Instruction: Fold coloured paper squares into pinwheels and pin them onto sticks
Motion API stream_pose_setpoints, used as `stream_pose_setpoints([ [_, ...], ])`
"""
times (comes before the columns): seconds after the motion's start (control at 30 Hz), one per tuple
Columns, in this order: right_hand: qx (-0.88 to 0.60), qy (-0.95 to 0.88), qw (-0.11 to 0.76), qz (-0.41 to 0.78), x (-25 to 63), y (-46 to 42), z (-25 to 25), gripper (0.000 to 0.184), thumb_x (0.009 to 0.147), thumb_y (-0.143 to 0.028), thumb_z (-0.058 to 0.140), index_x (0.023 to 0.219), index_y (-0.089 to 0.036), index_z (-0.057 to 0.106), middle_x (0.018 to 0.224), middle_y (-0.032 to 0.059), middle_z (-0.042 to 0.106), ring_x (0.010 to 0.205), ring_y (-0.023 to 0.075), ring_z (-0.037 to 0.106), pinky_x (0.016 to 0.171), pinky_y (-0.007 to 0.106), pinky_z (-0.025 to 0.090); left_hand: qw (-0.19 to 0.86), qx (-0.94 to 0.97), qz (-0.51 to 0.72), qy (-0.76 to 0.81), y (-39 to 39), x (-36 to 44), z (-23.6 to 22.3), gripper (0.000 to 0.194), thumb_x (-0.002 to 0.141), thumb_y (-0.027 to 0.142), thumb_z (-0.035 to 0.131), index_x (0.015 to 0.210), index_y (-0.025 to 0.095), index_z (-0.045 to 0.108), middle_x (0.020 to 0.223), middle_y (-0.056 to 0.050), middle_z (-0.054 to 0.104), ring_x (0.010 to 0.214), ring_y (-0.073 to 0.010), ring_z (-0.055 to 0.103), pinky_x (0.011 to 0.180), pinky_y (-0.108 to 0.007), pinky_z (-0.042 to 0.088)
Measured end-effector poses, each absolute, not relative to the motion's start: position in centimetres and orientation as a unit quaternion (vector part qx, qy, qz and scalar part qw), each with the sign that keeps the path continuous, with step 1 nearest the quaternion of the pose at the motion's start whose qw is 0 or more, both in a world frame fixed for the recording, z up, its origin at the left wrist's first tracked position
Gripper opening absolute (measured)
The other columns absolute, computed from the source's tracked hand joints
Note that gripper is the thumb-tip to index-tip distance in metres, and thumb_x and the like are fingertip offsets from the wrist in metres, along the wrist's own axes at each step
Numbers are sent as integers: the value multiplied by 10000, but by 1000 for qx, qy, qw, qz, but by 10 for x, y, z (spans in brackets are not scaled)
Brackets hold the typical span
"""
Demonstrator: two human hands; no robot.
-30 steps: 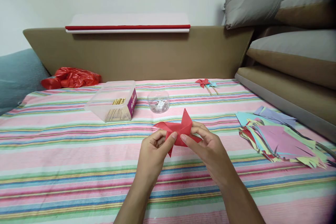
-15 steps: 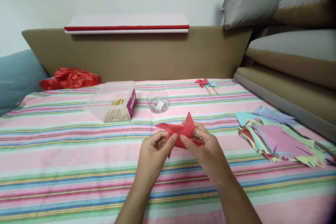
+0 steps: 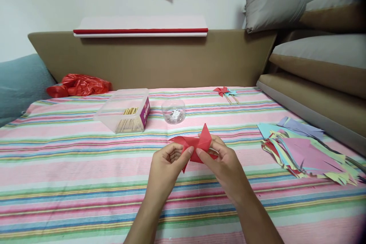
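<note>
— While both hands pinch it, where is the red paper pinwheel (image 3: 200, 145)?
— Above the striped bed (image 3: 71, 167), left hand (image 3: 167, 167) and right hand (image 3: 225, 166) gripping; open cloth surrounds them. Its top point sits lower than before.

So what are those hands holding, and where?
Both hands, left and right, pinch a red paper pinwheel near its middle, thumbs on top.

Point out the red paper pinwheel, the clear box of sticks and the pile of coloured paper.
red paper pinwheel (image 3: 203, 141), head view, on its upper pointed flap.
clear box of sticks (image 3: 126, 112), head view, on its near wall.
pile of coloured paper (image 3: 307, 152), head view, on the pink top sheet.
</note>
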State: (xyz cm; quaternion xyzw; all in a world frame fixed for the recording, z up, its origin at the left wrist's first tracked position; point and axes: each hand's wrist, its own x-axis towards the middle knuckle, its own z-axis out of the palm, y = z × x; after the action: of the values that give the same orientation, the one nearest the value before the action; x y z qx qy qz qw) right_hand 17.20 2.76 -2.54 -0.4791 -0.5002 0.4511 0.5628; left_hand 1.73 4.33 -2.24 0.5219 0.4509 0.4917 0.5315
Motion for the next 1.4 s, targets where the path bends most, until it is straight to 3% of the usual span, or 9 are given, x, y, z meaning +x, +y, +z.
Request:
stream_pose_setpoints([
  [0.3, -476, -539, 536, 443, 168, 29, -27, 177, 885, -372, 683, 986, -279, 795, 1165, 41, 639, 1077, 222, 641, 886, 299, 573, 499, 547, 461, 490, 37, 8, -22, 324, 816, 475, 755, 736, 168, 691, 654, -18, 620, 608, -152, 527, 576, -274, 407],
  [0.73, -479, -534, 513, 471, 156, 30, -28, 216, 865, -443, 716, 951, -262, 797, 1202, 53, 645, 1119, 247, 644, 937, 325, 568, 488, 561, 444, 500, 38, -6, -20, 478, 785, 537, 731, 575, 205, 458, 556, 49, 371, 536, -114, 324, 508, -256, 253],
  [0.87, -470, -534, 516, 476, 158, 30, -29, 177, 887, -398, 704, 963, -267, 795, 1225, 43, 630, 1124, 238, 644, 949, 321, 556, 487, 569, 435, 500, 39, -6, -19, 458, 811, 512, 716, 584, 203, 465, 551, 48, 389, 536, -115, 339, 513, -257, 261],
  [1.03, -468, -539, 519, 470, 159, 29, -30, 156, 905, -368, 687, 973, -271, 788, 1163, 32, 636, 1084, 222, 654, 930, 309, 552, 508, 558, 429, 497, 40, -5, -22, 366, 824, 491, 716, 694, 175, 585, 592, 30, 486, 571, -120, 412, 544, -248, 320],
  [1.2, -481, -535, 516, 464, 161, 29, -32, 173, 901, -389, 679, 945, -261, 786, 1104, 38, 647, 1000, 228, 674, 886, 335, 560, 513, 550, 434, 496, 41, -3, -26, 376, 817, 503, 733, 733, 162, 602, 616, 22, 524, 583, -117, 443, 551, -243, 343],
  [1.4, -491, -528, 515, 463, 159, 29, -29, 232, 867, -464, 712, 915, -249, 784, 1136, 51, 675, 1081, 244, 639, 912, 336, 538, 513, 535, 453, 495, 41, -2, -23, 359, 797, 476, 766, 718, 152, 631, 617, 23, 556, 572, -104, 458, 541, -230, 356],
])
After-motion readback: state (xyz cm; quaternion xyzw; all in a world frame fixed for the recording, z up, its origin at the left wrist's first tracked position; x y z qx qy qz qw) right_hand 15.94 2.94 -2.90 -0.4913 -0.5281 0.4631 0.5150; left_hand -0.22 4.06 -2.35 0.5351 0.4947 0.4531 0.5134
